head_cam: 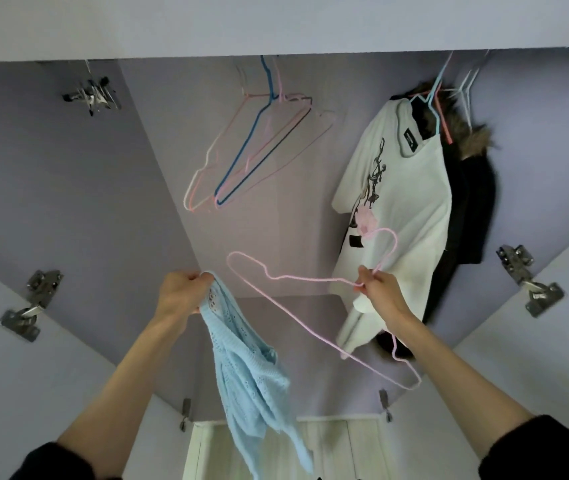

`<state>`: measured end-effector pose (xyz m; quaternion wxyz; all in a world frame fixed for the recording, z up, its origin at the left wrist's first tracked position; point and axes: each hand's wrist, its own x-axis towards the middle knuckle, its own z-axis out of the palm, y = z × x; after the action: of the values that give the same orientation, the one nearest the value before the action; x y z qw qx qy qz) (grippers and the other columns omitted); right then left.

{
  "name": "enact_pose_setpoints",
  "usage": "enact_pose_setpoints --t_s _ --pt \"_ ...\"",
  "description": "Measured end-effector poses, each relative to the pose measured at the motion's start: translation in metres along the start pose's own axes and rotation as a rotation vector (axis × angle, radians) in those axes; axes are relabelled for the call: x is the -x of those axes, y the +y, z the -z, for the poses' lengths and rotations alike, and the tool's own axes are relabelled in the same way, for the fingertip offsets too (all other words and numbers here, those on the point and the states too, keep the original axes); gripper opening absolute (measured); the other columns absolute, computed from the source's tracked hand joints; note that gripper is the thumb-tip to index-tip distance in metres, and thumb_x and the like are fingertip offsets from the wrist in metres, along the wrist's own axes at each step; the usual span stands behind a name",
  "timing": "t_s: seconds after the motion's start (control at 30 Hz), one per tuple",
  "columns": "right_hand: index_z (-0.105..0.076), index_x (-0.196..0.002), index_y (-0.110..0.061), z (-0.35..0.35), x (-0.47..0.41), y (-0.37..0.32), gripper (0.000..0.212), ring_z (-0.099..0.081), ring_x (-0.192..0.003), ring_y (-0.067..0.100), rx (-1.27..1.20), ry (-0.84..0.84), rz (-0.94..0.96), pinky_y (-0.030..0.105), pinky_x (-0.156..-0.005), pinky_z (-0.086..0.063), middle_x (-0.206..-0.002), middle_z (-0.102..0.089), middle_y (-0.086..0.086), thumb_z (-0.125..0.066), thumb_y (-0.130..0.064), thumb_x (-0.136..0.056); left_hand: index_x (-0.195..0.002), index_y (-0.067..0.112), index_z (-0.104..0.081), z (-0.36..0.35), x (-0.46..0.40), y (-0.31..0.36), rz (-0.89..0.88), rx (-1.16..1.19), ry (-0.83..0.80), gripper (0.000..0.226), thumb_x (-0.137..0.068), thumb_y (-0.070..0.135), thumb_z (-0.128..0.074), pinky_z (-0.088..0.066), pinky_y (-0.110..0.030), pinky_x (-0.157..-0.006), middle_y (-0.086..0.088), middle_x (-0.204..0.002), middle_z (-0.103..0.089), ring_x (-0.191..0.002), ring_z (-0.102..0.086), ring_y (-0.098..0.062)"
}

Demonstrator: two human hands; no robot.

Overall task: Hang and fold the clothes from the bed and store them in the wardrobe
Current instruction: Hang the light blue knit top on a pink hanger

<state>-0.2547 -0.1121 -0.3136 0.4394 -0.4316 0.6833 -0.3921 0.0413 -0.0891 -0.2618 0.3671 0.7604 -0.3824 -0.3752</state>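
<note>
Holding: left hand (183,292) grip closed on limp pale-blue eyelet knit top (252,382) | right hand (378,289) pinching pink hanger (297,306)

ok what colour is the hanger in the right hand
Pale pink. The hanger, held near its hook by the right hand, shows best in the head view.

Hanger hooks (269,69) cut off above, dark coat (473,188) mostly hidden behind white T-shirt (401,188)

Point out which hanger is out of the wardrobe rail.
The pink hanger in the right hand, gripped at its neck. The other empty hangers all hang from the rail.
</note>
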Motion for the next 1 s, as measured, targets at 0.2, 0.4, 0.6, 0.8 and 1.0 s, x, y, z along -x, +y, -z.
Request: enact_pose_setpoints --t_s 0.2,0.4,0.6,0.8,1.0 --pt "-0.057 -0.074 0.000 0.007 0.014 -0.009 0.040 -0.059 -0.061 0.007 0.163 0.007 0.177 0.006 -0.050 -0.037 -0.067 -0.063 0.003 -0.044 -0.028 -0.099 -0.065 0.002 -0.058 -0.003 -0.004 0.011 -0.148 -0.123 -0.017 0.025 -0.087 0.012 -0.054 -0.039 -0.032 -0.060 -0.010 -0.061 -0.046 -0.060 -0.042 -0.020" --pt "-0.041 -0.055 -0.006 -0.014 0.029 -0.041 0.048 -0.042 -0.058 0.033 0.426 -0.008 0.423 0.036 -0.061 -0.033 -0.053 -0.048 0.008 -0.047 -0.029 -0.098 -0.045 0.014 -0.040 -0.018 0.013 0.032 -0.386 -0.348 0.006 0.042 -0.084 0.013 -0.057 -0.027 -0.022 -0.043 0.006 -0.039 -0.032 -0.043 -0.028 -0.012" --pt "-0.033 -0.057 -0.018 -0.055 0.049 -0.067 0.044 -0.036 -0.045 0.011 0.374 -0.048 0.560 0.025 -0.052 -0.021 -0.049 -0.041 -0.003 -0.048 -0.027 -0.098 -0.047 0.016 -0.046 -0.033 0.036 0.056 -0.620 -0.380 -0.068 0.040 -0.086 0.013 -0.056 -0.033 -0.012 -0.049 0.006 -0.038 -0.039 -0.043 -0.035 -0.011" --pt "-0.039 -0.064 -0.015 -0.060 0.057 -0.082 0.037 -0.045 -0.060 0.021 0.090 -0.028 0.478 0.033 -0.061 -0.033 -0.064 -0.053 0.010 -0.045 -0.028 -0.098 -0.109 0.017 -0.068 -0.025 0.043 0.056 -0.947 -0.684 -0.023 0.023 -0.093 0.027 -0.054 -0.032 -0.033 -0.089 -0.005 -0.102 -0.053 -0.100 -0.046 -0.024" --pt "-0.060 -0.079 -0.005 -0.056 0.056 -0.090 0.026 -0.057 -0.071 0.017 0.002 -0.056 0.488 0.031 -0.071 -0.044 -0.075 -0.062 0.003 -0.060 -0.027 -0.091 -0.110 0.010 -0.065 -0.020 0.034 0.063 -0.987 -0.740 -0.059 0.022 -0.096 0.020 -0.052 -0.039 -0.034 -0.080 -0.009 -0.104 -0.060 -0.092 -0.058 -0.032"
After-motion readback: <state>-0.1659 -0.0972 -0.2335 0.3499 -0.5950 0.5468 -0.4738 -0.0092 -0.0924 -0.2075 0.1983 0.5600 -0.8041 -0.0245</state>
